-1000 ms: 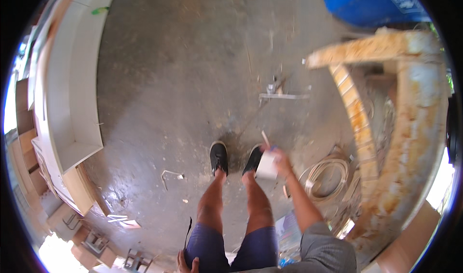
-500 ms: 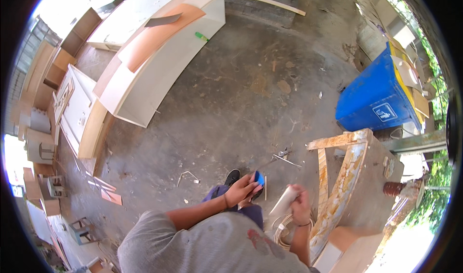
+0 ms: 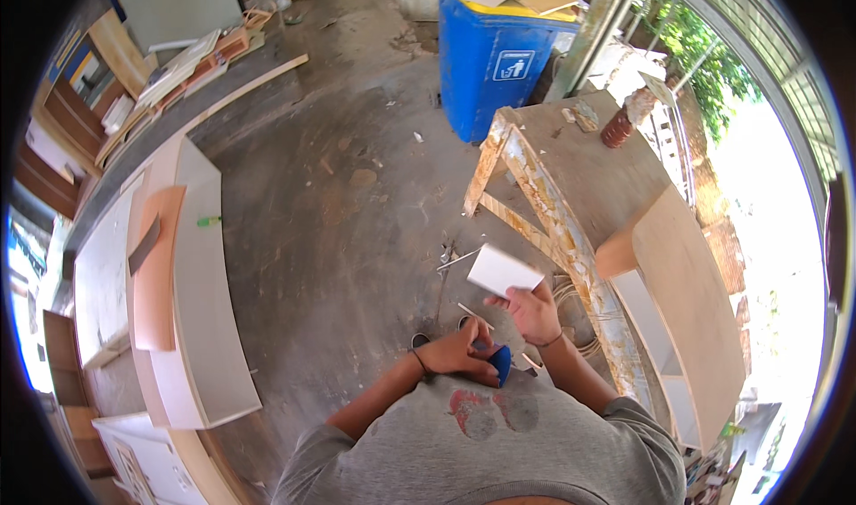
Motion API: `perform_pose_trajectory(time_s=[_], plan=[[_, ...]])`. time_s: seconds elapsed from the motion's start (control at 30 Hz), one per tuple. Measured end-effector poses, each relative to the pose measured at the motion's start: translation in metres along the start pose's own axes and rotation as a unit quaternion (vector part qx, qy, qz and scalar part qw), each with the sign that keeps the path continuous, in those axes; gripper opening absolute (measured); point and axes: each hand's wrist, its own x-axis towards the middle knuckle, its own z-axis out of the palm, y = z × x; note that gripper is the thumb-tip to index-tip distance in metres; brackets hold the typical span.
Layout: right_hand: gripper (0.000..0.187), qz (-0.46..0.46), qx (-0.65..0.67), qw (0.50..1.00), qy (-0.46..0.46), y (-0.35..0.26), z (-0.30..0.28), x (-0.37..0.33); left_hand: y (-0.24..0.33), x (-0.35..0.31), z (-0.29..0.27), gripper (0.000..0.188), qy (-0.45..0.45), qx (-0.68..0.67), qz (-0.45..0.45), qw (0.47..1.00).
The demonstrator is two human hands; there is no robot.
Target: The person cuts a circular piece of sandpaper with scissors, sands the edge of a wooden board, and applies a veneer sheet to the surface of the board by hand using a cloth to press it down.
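Note:
My left hand [image 3: 453, 355] is close to the front of my grey shirt, its fingers closed round a small flat blue piece [image 3: 502, 366]. The kind of this piece is hard to make out, since the fingers cover part of it. Farther forward and to the right, my right hand [image 3: 533, 314] grips a white rectangular panel [image 3: 501, 271] by its near edge. The panel's broad face is turned up, above the floor and apart from the blue piece.
A worn workbench [image 3: 571, 229] with a pale curved wooden cabinet [image 3: 682, 282] runs along my right. Coiled hose [image 3: 580, 322] lies beside its frame. Ahead stands a blue bin [image 3: 486, 68] with a yellow rim. A long white cabinet [image 3: 209, 309] lies at the left.
My view has swung to the right, so the bin and bench sit farther left. The white panel now shows its broad face. The blue piece has come nearer my shirt.

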Motion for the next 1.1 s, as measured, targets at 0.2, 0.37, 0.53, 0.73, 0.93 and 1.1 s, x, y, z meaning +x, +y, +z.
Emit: perform_pose_trajectory(time_s=[0.2,0.37,0.53,0.73,0.93,1.1], plan=[[0.036,0.047,-0.215,0.975,-0.038,0.002,0.021,-0.058,0.017,-0.008,0.005,0.068,-0.054,-0.112,-0.04,0.991],[0.039,0.084,-0.464,0.872,-0.128,-0.021,0.027,-0.085,0.024,-0.037,-0.007,0.053,0.06,0.114,-0.109,0.986],[0.039,0.023,-0.456,0.888,-0.064,-0.022,0.018,-0.097,0.037,-0.038,-0.008,0.025,0.065,0.164,-0.065,0.982],[0.04,-0.025,-0.481,0.872,-0.089,-0.03,0.005,-0.105,0.034,-0.026,-0.02,0.015,-0.019,0.146,-0.004,0.989],[0.036,-0.041,-0.454,0.888,-0.067,-0.074,-0.016,-0.111,0.065,0.026,0.008,0.022,0.097,0.333,0.261,0.901],[0.032,-0.074,-0.37,0.926,0.004,-0.114,-0.045,-0.099,0.094,0.089,0.031,0.024,0.038,0.391,0.312,0.865]])
